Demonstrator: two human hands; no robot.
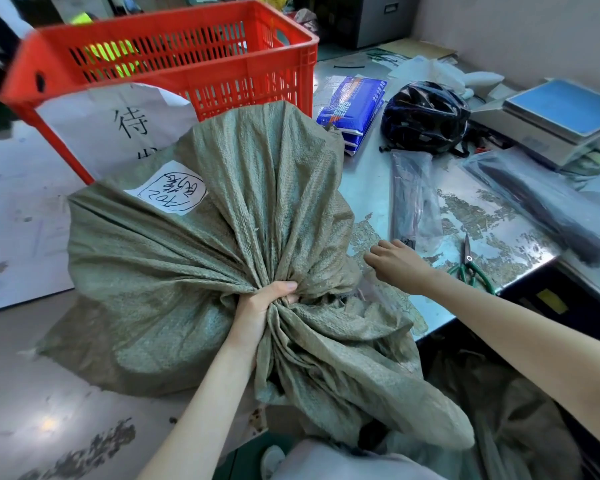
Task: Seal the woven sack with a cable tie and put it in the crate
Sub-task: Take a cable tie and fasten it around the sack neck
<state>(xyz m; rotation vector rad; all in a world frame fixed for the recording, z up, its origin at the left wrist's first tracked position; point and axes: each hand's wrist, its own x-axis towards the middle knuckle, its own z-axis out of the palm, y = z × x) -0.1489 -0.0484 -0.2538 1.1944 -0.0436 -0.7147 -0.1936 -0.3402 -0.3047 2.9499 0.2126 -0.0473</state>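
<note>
Coarse woven sack (194, 271), glossy plastic crate (243, 81)

The woven sack (194, 271) is dull olive green with a fine woven texture and a white label (167, 188) scrawled in black, the slotted crate (174, 60) behind it is bright red-orange, and to the right lie blue-and-white packets (352, 105), a glossy black helmet (426, 116) and green-handled scissors (471, 265).

The full grey-green woven sack (201, 271), a white handwritten label on its upper side, lies on the table (32, 393) near its front edge with its neck bunched and its loose mouth hanging over that edge, while the empty red slatted crate (194, 60) stands tilted just behind it.
</note>
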